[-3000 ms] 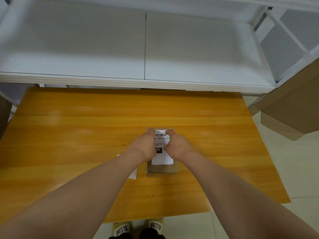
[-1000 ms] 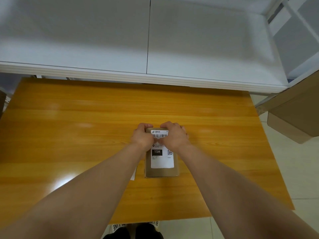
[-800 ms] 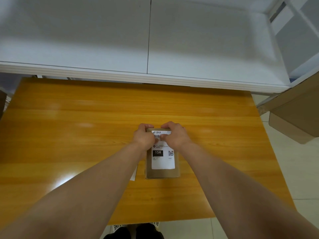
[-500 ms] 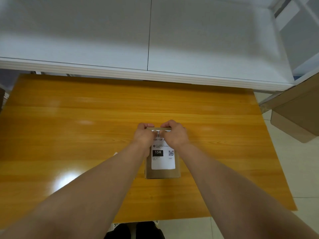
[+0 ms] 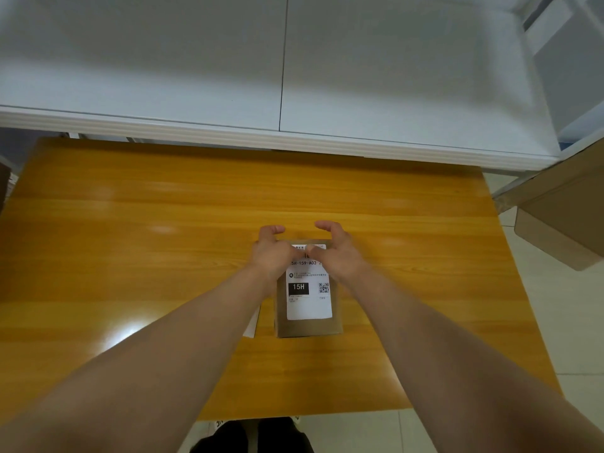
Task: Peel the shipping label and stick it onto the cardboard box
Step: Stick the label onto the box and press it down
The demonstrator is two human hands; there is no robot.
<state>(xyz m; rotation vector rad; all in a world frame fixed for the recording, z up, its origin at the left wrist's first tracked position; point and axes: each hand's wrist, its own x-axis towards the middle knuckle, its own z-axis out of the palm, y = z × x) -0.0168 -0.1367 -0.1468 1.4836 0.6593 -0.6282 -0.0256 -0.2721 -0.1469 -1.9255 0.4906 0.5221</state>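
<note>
Glossy wooden table [image 5: 130, 256], rectangular cardboard box [image 5: 307, 326], white paper label [image 5: 309, 305]

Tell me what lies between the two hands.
In the head view, the top strip of the label on the box shows between the left hand and right hand.

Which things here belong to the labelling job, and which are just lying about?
Job:
- shipping label
- cardboard box
- left hand
- right hand

Lying about:
- white paper sheet under the left forearm
- white shelf
- brown carton at right
</note>
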